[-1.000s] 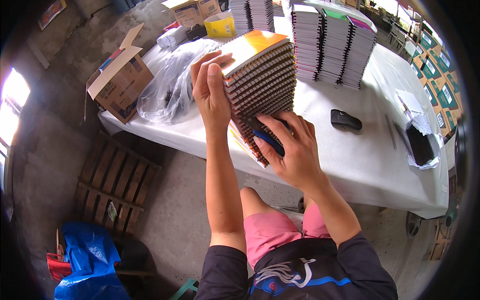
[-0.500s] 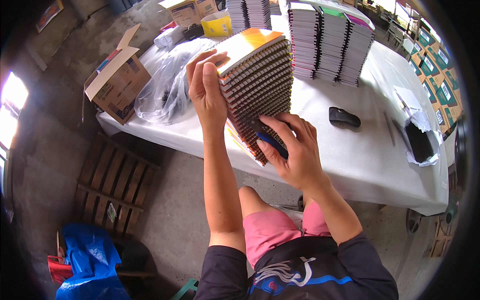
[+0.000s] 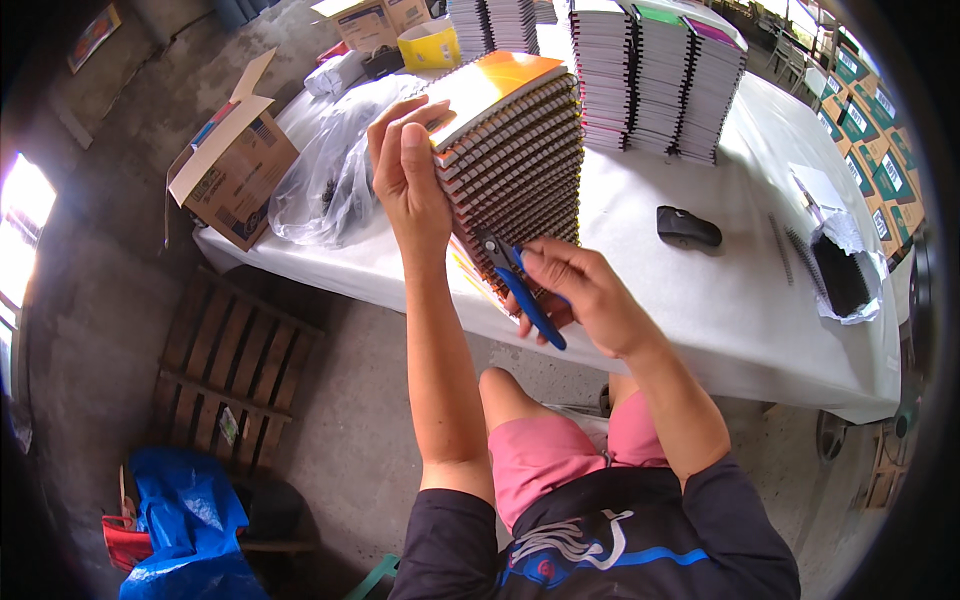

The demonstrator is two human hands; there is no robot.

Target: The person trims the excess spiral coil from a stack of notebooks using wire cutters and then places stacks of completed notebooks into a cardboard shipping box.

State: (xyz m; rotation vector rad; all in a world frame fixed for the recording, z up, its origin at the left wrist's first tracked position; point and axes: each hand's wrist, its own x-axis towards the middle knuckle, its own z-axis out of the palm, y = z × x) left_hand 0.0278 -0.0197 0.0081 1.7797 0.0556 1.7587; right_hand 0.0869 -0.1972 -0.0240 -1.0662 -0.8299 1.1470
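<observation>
A tall stack of spiral-bound notebooks (image 3: 515, 150) stands at the near edge of the table, its coil spines facing me and an orange cover on top. My left hand (image 3: 408, 165) is closed round the upper left corner of the stack, thumb on the spine side. In my right hand (image 3: 580, 290) is a pair of blue-handled cutting pliers (image 3: 530, 305). The handles slant down toward me, and the metal jaws lie against the coils on the lower part of the stack. Whether the jaws grip a wire is too small to tell.
Taller stacks of bound books (image 3: 660, 85) stand behind on the white-covered table (image 3: 700, 330). A black computer mouse (image 3: 688, 228) and a wrapped bundle of black coils (image 3: 840, 275) lie at right. At left are a clear plastic bag (image 3: 325, 185) and an open carton (image 3: 235, 175).
My right hand has turned and shifted its grip, so the pliers' blue handles now show fully and swing down toward me. My left hand stays at the stack's corner.
</observation>
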